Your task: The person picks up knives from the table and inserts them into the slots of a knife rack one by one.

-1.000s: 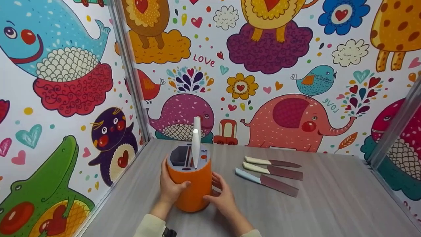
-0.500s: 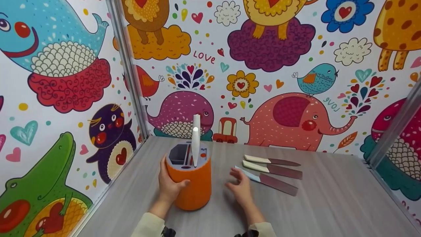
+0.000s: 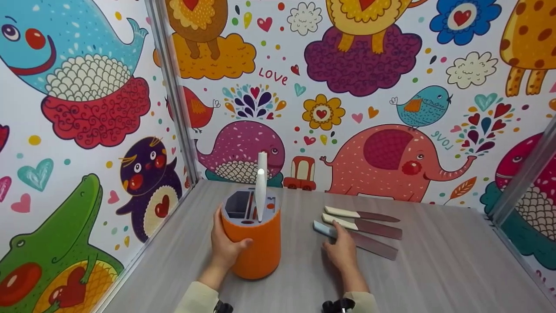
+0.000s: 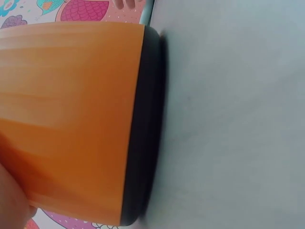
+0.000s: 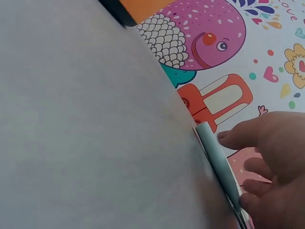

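An orange knife block (image 3: pixel 260 248) with a slotted grey top stands upright on the table, two white handles (image 3: pixel 260 191) rising from its slots. My left hand (image 3: pixel 226 248) grips the block's left side, thumb across the front. In the left wrist view the block's dark base (image 4: pixel 143 129) meets the tabletop. My right hand (image 3: pixel 342 250) reaches over the knife with the pale blue handle (image 3: pixel 323 229), covering part of it. In the right wrist view its fingers are spread and bent beside that handle (image 5: pixel 217 157), without closing round it.
Just beyond lie two cream-handled knives, the farther one (image 3: pixel 343 211) pointed and the nearer one (image 3: pixel 339 221) with a broad dark blade. Cartoon-printed walls (image 3: pixel 321 148) enclose the grey wooden table (image 3: pixel 434 269) at the back and sides.
My right hand has left the knife block and moved right to the blue-handled knife. The left hand keeps its grip on the block.
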The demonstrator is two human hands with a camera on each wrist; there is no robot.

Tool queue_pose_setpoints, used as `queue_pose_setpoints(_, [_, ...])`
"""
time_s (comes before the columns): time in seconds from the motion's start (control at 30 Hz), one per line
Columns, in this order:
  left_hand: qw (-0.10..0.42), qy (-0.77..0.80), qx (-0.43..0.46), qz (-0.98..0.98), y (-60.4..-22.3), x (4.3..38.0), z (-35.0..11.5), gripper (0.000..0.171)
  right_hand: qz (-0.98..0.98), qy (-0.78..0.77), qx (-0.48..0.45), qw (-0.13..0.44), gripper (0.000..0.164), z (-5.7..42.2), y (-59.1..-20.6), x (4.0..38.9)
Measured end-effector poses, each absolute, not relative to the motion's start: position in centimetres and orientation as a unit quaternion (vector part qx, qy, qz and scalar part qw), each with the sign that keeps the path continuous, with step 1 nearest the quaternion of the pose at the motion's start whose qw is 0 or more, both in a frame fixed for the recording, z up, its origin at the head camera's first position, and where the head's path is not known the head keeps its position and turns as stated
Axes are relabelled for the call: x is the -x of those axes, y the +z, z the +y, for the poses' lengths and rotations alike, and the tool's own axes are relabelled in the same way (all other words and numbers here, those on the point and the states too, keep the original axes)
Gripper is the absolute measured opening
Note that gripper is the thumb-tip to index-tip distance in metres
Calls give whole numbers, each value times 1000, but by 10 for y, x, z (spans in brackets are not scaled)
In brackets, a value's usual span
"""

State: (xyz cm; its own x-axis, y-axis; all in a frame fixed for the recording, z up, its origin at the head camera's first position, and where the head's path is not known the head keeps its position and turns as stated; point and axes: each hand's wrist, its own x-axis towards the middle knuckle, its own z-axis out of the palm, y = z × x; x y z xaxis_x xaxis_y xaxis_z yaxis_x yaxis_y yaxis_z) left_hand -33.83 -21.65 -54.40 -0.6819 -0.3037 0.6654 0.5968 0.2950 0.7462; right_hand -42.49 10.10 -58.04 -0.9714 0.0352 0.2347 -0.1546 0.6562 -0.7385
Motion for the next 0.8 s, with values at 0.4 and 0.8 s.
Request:
queue_pose_setpoints(0.4, [383,-591,100,-703,-515,315,-204,113,-929,331,-44,160,49,105,-576,420])
queue_pose_setpoints(0.8, [381,-589,103,-705,-513,315,-204,115,-940,309,-27,143,29,112,-574,413])
